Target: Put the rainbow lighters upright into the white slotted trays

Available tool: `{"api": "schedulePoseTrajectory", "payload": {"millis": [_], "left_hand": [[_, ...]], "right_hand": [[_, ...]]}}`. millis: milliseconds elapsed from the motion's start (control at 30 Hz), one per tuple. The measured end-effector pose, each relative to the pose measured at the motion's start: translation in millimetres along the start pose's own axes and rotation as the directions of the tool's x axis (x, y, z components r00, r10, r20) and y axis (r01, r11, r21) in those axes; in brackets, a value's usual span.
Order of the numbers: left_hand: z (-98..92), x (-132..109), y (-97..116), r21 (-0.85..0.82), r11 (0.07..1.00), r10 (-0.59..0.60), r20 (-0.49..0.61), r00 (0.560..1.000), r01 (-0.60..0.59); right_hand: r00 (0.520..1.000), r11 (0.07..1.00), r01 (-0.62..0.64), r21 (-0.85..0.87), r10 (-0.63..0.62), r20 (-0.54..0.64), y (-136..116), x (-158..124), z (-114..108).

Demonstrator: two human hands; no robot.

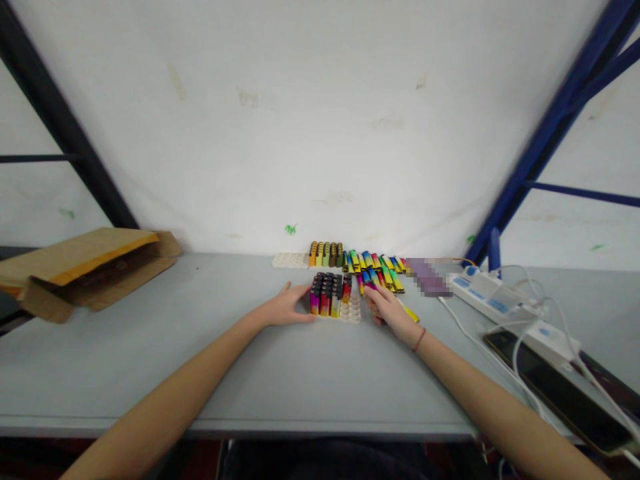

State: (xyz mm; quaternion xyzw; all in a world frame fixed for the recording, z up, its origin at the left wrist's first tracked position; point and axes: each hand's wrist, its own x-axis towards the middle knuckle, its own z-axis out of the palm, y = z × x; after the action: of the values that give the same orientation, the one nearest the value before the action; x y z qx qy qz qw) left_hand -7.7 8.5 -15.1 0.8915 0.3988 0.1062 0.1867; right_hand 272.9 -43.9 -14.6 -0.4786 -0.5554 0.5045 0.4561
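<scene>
Colourful cylinders that look like batteries (pixel 325 303) stand upright with dark tops in a white pocketed tray (pixel 351 311). The tray's right end shows bare pockets. My left hand (pixel 290 305) is curved around the left end of this tray, thumb and fingers on either side. To the right of the tray, my right hand (pixel 387 308) is closed, its fingertips at a magenta-and-yellow battery (pixel 369 287) by the near edge of the loose pile. The fingers partly hide that battery. A yellow battery (pixel 411 312) lies beside the right hand, partly covered by it.
Behind stands another white tray (pixel 290 260), partly filled with yellow-to-dark batteries (pixel 326 254). Loose batteries (pixel 383 262) lie in rows beside it. A power strip (pixel 493 297) with white cables and a dark phone (pixel 555 387) occupy the right. An open cardboard box (pixel 100 267) lies left.
</scene>
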Motion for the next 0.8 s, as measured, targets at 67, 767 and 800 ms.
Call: {"api": "schedulePoseTrajectory", "payload": {"millis": [67,767,800], "left_hand": [[1.5,0.2,-1.3,0.002,1.000,-0.004,-0.006,1.000,0.004],[0.8,-1.1,12.3,-0.004,1.000,0.016,0.018,1.000,-0.016],[0.5,-1.1,12.6,-0.006,1.000,0.019,0.016,1.000,-0.019]], "right_hand": [[0.996,0.986,-0.093,0.136,0.091,0.016,-1.9,0.6,1.9],[0.965,0.884,-0.175,0.433,0.241,-0.101,-6.6,-2.3,1.0],[0.965,0.884,-0.163,0.437,0.235,-0.116,-6.4,-2.5,1.7]]}}
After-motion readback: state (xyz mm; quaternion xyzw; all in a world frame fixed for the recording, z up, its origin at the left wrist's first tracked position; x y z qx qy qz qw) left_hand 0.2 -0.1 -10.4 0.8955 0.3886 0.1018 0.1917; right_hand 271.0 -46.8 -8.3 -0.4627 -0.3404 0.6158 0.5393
